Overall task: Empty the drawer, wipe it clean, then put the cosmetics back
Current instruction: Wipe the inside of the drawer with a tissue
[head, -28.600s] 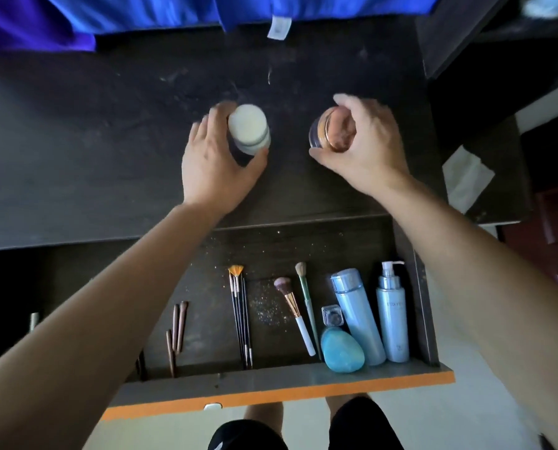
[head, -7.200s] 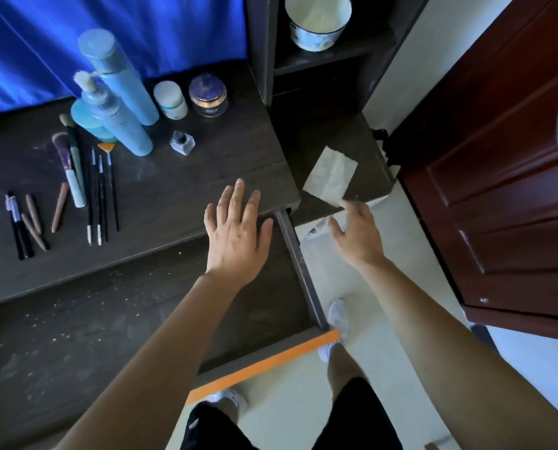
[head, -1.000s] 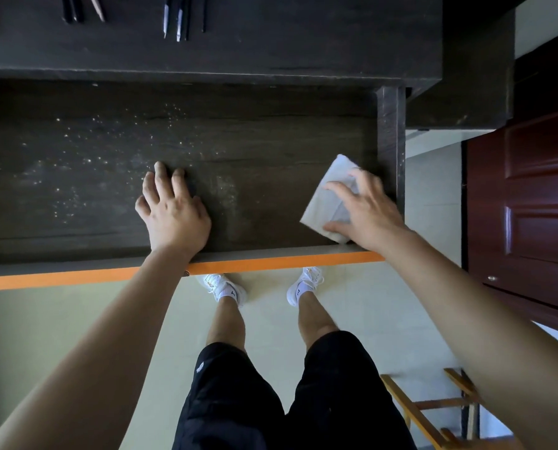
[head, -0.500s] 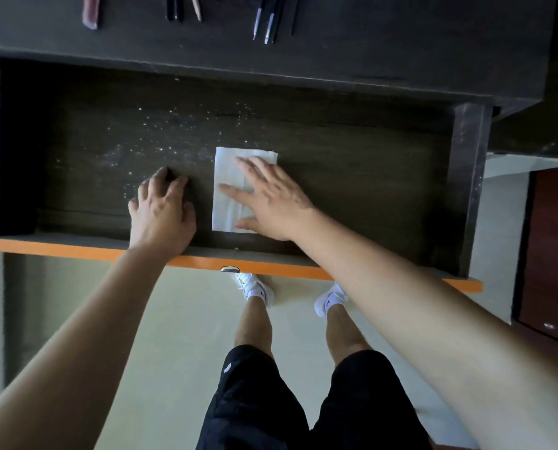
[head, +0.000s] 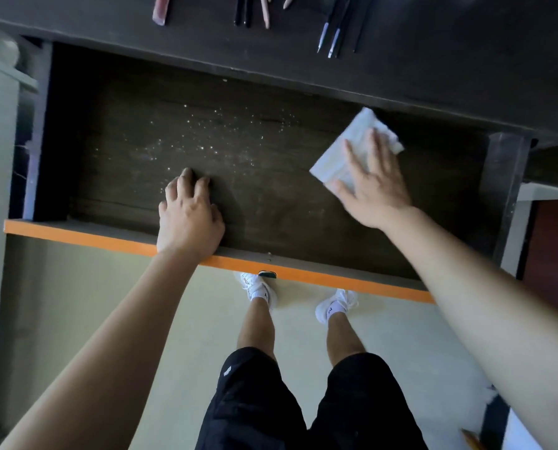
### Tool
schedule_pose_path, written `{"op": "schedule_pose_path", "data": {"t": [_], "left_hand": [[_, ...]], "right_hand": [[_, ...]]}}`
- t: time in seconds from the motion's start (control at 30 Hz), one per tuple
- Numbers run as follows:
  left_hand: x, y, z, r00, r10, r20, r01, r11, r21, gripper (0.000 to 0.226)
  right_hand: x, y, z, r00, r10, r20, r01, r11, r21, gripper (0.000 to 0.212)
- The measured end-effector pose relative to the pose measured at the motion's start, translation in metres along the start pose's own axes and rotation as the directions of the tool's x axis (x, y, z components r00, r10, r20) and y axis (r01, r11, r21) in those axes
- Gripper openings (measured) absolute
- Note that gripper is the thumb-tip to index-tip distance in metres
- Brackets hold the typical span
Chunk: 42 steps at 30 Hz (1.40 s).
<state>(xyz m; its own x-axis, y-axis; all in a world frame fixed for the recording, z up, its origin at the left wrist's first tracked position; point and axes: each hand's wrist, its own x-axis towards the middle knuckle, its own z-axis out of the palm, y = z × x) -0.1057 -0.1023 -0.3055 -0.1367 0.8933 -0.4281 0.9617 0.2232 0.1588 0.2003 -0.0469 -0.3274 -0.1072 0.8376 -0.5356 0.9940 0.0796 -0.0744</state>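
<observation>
While it is pulled out: the dark wooden drawer with the orange front edge (head: 76, 233) stands open under the dark desk top (head: 400, 60), and its floor holds no cosmetics.
Dust: pale glittering specks (head: 206, 138) lie on the drawer floor, mostly in the middle and toward the back.
White folded cloth (head: 352, 141): it lies flat on the drawer floor at the back right, near the right wall.
Right hand (head: 373, 186): it lies flat on the cloth, with the fingers spread and pressing down.
Left hand (head: 188, 216): it rests on the floor just behind the front edge, with the fingers close together and bent.
Cosmetics: thin brushes (head: 336, 27), pencils (head: 264, 11) and a pink tube (head: 159, 9) lie on the desk top, above the drawer.
</observation>
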Motion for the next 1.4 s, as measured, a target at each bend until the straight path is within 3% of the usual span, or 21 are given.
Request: {"op": "schedule_pose_path", "data": {"t": [0.1, 0.2, 0.33, 0.53, 0.9, 1.0, 1.23, 1.4], "left_hand": [[0.0, -0.003, 0.0, 1.0, -0.008, 0.006, 0.009, 1.0, -0.028, 0.052], [0.001, -0.009, -0.004, 1.0, -0.026, -0.004, 0.026, 0.998, -0.062, 0.052], [0.013, -0.037, -0.014, 0.998, -0.061, 0.009, 0.061, 0.998, -0.024, 0.057], [0.017, -0.05, -0.019, 0.998, -0.047, 0.042, 0.049, 0.998, -0.041, 0.061], [0.017, -0.049, -0.017, 0.998, -0.05, 0.042, 0.051, 0.998, -0.024, 0.064], [0.016, -0.048, -0.018, 0.997, -0.061, 0.05, 0.062, 0.998, -0.018, 0.065], [0.018, -0.045, -0.016, 0.996, -0.082, 0.028, 0.082, 0.997, -0.009, 0.058], [0.019, -0.046, -0.011, 0.998, -0.069, -0.013, 0.069, 0.998, 0.012, 0.074]], "right_hand": [[0.029, -0.078, -0.003, 0.968, -0.247, -0.033, 0.245, 0.968, -0.05, 0.075], [0.035, -0.133, -0.002, 0.918, -0.397, -0.013, 0.392, 0.912, -0.122, 0.073], [0.005, -0.111, 0.009, 0.828, -0.557, 0.072, 0.56, 0.81, -0.174, 0.071], [0.003, -0.058, -0.003, 0.952, -0.301, 0.06, 0.307, 0.943, -0.133, 0.078], [0.108, -0.217, -0.046, 0.89, -0.455, 0.003, 0.449, 0.878, -0.165, 0.081], [0.095, -0.187, -0.04, 0.896, -0.445, -0.015, 0.438, 0.887, -0.143, 0.082], [0.004, -0.021, -0.004, 0.99, -0.142, 0.004, 0.142, 0.987, -0.074, 0.079], [0.024, -0.045, 0.0, 0.978, -0.201, -0.05, 0.196, 0.976, -0.094, 0.079]]}}
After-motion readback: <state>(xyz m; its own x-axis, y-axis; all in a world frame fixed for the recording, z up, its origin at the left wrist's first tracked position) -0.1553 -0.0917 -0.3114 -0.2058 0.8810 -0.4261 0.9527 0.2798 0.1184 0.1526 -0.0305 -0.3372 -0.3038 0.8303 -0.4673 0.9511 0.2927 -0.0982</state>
